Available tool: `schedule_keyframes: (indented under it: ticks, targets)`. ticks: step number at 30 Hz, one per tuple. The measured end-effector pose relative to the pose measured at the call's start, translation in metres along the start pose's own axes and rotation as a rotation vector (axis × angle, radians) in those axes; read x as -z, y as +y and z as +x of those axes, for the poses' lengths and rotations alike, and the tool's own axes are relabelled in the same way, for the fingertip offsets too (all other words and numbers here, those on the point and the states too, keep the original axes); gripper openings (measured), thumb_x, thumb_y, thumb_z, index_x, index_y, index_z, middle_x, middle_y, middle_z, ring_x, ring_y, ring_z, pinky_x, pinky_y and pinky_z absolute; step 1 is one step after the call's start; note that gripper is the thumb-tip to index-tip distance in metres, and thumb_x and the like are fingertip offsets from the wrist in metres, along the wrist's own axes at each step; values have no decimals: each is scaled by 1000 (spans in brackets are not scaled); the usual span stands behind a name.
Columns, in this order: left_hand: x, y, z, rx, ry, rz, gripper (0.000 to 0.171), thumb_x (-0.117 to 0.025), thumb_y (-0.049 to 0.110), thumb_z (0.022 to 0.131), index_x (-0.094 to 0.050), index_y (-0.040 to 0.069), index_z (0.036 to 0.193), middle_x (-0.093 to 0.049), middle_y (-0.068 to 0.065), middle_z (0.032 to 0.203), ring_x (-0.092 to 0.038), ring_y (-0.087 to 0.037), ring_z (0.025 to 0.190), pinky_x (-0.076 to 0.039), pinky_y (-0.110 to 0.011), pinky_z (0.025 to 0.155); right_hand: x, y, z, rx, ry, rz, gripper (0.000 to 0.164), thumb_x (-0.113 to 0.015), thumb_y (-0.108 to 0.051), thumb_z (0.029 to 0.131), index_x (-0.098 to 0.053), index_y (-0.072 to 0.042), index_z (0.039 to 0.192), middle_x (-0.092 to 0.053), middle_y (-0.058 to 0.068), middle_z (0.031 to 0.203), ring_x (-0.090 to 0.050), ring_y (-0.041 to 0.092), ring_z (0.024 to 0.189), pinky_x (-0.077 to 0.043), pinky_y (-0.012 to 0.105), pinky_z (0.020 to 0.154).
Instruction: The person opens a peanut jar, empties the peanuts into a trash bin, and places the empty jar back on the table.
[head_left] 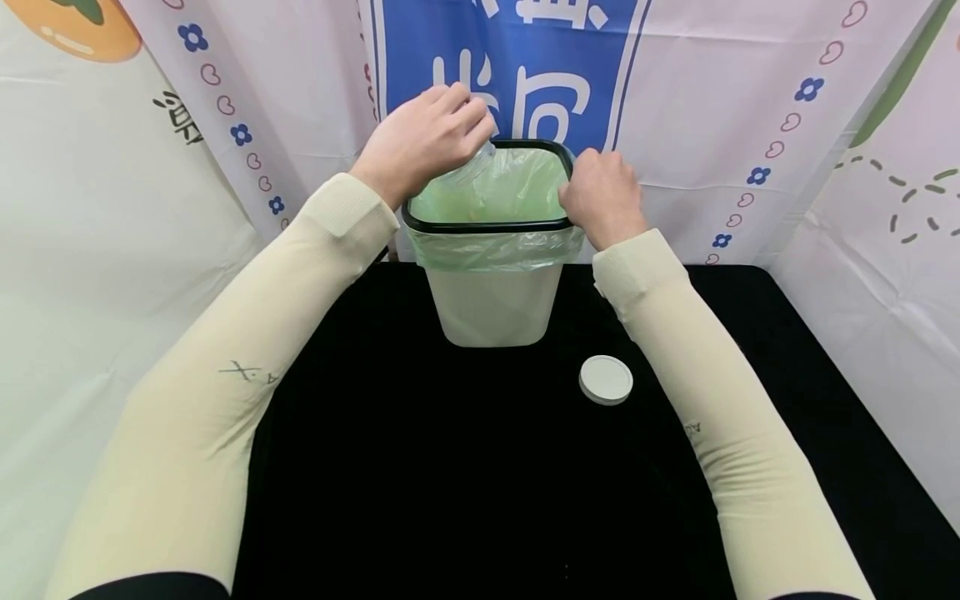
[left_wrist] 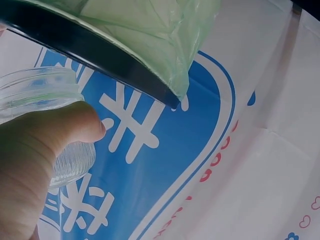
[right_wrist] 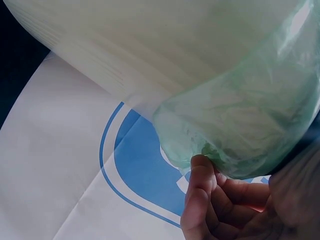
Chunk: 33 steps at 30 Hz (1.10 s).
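Observation:
My left hand (head_left: 435, 133) grips a clear glass jar (left_wrist: 75, 162) by its side, over the left part of a light trash can (head_left: 495, 308). In the head view the jar's lower end overlaps the opening, and most of it is hidden behind my fingers. Its threaded mouth shows in the left wrist view, close to the black rim (head_left: 487, 227). A thin green trash bag (head_left: 517, 250) lines the can and folds down outside the rim. At the right corner, my right hand (right_wrist: 215, 200) pinches the gathered edge of this bag between thumb and fingers.
A round white lid (head_left: 606, 377) lies flat on the black tabletop (head_left: 450, 450), right of the can and near my right forearm. Behind the can hangs a white printed cloth (head_left: 697, 100) with a blue panel, and pale cloth walls stand on both sides.

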<state>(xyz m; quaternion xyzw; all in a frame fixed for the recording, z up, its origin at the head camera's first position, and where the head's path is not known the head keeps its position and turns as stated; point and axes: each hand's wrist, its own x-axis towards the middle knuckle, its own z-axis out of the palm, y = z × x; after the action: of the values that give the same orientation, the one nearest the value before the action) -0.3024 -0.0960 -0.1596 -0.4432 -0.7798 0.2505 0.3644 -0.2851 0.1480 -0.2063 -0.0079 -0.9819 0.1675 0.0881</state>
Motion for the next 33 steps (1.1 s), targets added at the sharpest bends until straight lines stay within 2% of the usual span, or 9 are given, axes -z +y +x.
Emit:
schedule_keyframes:
  ticks: [12,20,25,33]
  targets:
    - [-2,1,-2,-10,49,20,33,-42,-27,91,-57,-8,112,-66,-21,115,-62,-38,106,-57,-45,97,-1,-4,1,1,4,-8,35,-44,-16,101,-65,6,120,-68,30,125,-67,46,111,-58,59,90]
    - [-3,2,1,-38,52,63,31,-40,-25,97,-58,-7,115,-66,-20,117,-61,-37,109,-55,-43,101,0,-3,1,2,8,-10,33,-44,-15,101,-64,5,117,-69,30,123,-68,45,107,-59,58,88]
    - [-3,3,2,-60,60,92,33,-40,-25,97,-60,-6,115,-67,-20,116,-62,-36,109,-55,-42,102,0,-2,0,4,15,-9,31,-44,-15,100,-65,4,114,-69,30,120,-67,44,104,-59,57,85]
    - [-3,4,3,-73,57,72,34,-41,-25,96,-61,-7,116,-68,-21,117,-63,-37,111,-55,-42,106,0,-1,0,5,15,-5,29,-43,-14,100,-64,3,111,-69,29,117,-64,41,99,-58,55,82]
